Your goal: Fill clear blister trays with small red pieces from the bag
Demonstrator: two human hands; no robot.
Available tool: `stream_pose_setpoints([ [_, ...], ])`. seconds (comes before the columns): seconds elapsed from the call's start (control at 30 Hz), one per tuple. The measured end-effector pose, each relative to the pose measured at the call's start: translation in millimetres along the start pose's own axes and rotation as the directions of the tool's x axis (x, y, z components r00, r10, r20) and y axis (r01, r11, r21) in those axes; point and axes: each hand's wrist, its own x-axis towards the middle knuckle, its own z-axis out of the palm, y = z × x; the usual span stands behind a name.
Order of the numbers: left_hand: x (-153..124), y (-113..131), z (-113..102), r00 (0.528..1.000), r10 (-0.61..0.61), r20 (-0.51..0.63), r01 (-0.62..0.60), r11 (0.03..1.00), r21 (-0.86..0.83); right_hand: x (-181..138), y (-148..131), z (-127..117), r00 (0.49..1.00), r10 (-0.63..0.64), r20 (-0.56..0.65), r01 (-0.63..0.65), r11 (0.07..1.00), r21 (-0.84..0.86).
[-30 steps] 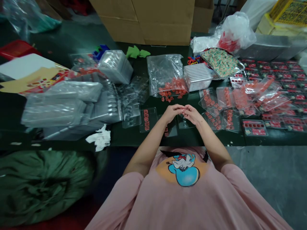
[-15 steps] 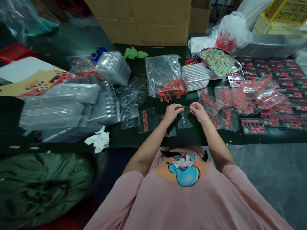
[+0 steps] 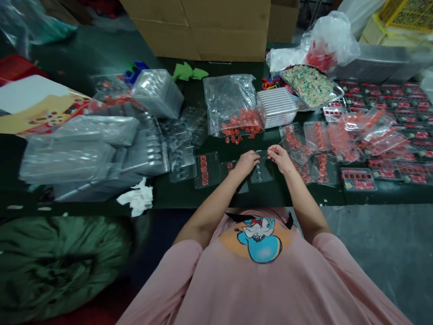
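Observation:
A clear plastic blister tray (image 3: 266,173) with a column of small moulded pockets lies in front of me. My left hand (image 3: 248,163) is closed at the tray's upper left part, over the top pockets; whatever its fingertips hold is hidden. At the upper right corner, my right hand (image 3: 278,157) pinches the tray's edge. Partly under my left forearm is another clear tray with small red pieces (image 3: 230,165). Further left lies a tray filled with a column of red pieces (image 3: 204,170). Beyond my hands, loose red pieces (image 3: 241,123) spill from a clear plastic bag (image 3: 230,92).
Stacked clear trays (image 3: 77,155) and crumpled white tissue (image 3: 138,197) occupy the left side. Filled red trays (image 3: 323,168) overlap at right, beside packed sets (image 3: 357,179). A tray of small beige-green pieces (image 3: 309,85) and a cardboard box (image 3: 209,29) stand behind.
My left hand has shifted slightly down toward the tray's pockets, its fingers more curled. The right hand stays at the corner. The camera view has moved a little.

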Motion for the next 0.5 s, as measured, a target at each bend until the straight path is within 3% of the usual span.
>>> stream_pose_setpoints([
  [0.2,-2.7,-5.8,1.8,0.999,-0.031,-0.011,0.03,0.996,-0.083,12.1,5.9,3.5,0.998,-0.068,0.016,0.069,0.995,-0.072],
  [0.3,-4.1,-9.3,4.0,0.999,-0.032,-0.015,0.03,0.993,-0.116,29.5,5.0,14.4,0.985,-0.16,0.059,0.169,0.961,-0.217],
  [0.4,-4.9,-9.9,6.8,0.999,-0.019,-0.032,0.015,0.994,-0.107,55.5,0.1,39.2,0.958,-0.22,0.185,0.282,0.836,-0.471],
  [0.5,-6.3,-8.0,8.9,0.998,-0.022,-0.057,0.018,0.997,-0.076,82.4,-5.5,72.4,0.917,-0.245,0.316,0.399,0.619,-0.677],
])
